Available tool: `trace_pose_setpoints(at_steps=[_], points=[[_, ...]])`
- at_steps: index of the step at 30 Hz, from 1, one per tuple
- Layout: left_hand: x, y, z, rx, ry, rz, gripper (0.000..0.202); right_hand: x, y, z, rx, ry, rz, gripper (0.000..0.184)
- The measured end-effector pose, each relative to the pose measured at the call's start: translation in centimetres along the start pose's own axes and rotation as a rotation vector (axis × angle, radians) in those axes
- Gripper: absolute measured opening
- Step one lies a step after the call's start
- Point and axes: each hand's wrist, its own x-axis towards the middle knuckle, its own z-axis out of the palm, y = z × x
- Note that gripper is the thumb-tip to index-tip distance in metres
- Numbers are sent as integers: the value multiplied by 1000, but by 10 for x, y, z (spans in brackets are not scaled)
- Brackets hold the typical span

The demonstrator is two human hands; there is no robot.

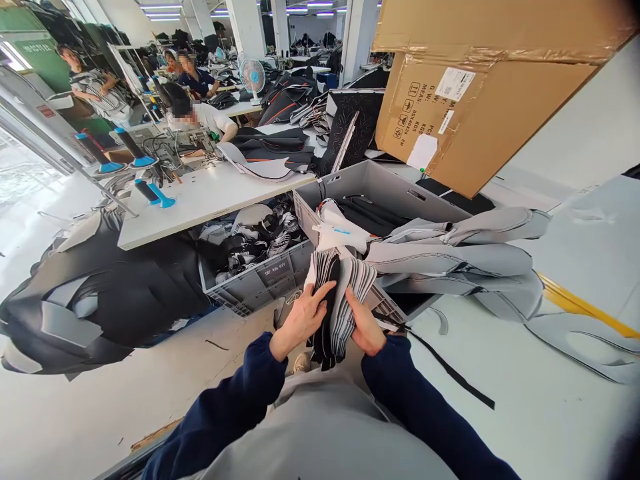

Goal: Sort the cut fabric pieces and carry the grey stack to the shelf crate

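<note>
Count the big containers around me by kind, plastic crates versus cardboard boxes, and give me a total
Grey plastic crates: 2, one under the white table, one ahead of the hands
Cardboard boxes: 1
Total: 3

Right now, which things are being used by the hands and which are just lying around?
In use:
left hand
right hand
stack of fabric pieces, held between both hands

Just lying about:
grey crate
crate of scraps
cardboard box
grey padded panels
white table
fan
</note>
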Motion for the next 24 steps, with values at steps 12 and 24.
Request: trace_pose_setpoints(at_steps=[12, 24], points=[[2, 3, -1, -4, -51, -73, 43, -1, 2, -4, -60, -2, 26, 43], [9, 3, 0, 48, -47, -7, 33, 3, -7, 1, 9, -120, 37, 44]])
